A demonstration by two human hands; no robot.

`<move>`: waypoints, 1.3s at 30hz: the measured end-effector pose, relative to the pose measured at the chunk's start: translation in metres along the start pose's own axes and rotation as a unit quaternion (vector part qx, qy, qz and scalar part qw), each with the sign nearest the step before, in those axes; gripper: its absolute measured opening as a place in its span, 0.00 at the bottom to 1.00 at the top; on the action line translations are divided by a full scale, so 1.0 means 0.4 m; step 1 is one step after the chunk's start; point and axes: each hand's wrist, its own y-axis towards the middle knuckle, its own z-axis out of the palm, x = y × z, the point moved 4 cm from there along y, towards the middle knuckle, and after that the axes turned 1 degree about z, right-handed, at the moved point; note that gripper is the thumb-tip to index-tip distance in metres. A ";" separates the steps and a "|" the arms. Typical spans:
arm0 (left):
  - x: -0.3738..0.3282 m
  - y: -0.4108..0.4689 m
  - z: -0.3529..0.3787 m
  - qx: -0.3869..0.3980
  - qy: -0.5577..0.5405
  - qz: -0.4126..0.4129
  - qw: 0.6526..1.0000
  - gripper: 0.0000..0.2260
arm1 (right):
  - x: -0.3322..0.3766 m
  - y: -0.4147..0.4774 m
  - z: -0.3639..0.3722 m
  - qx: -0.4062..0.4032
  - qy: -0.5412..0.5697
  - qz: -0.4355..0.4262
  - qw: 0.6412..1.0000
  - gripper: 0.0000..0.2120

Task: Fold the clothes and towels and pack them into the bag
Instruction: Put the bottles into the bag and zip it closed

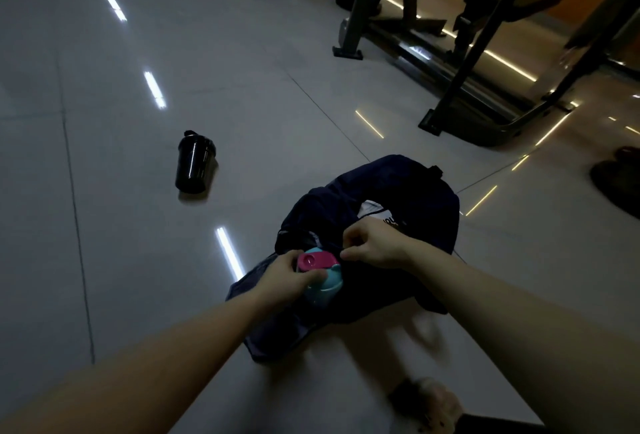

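Two bare forearms reach out from the near edge of the view over the glossy grey tiled floor (145, 260). A blurred pale shape (427, 402) lies closest of all, too smeared to name.

The left hand (285, 276) curls its fingers round the teal plastic bottle with a pink cap (323, 278) and holds it at the near opening of the dark navy fabric bag (398, 184). The right hand (375, 243) pinches the bag's rim between thumb and fingertips, just beside the bottle's cap. The bag lies slumped on the tiles, its mouth gaping towards the person. Inside it shows a white cloth with dark print (375, 212); a few letters appear, but too little shows to read them.

Left of the bag and well apart from it stands a black plastic shaker bottle (194, 163), with bare tiles all round it and on towards the far left corner. Black metal equipment frames (450, 87) crowd the far right side of the floor. Dark footwear (618, 188) sits at the right edge, near the bag's far side.
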 end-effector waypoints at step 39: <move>0.076 -0.018 0.120 -0.003 0.015 0.054 0.998 0.35 | -0.005 0.041 -0.003 0.023 0.101 0.138 0.985 0.10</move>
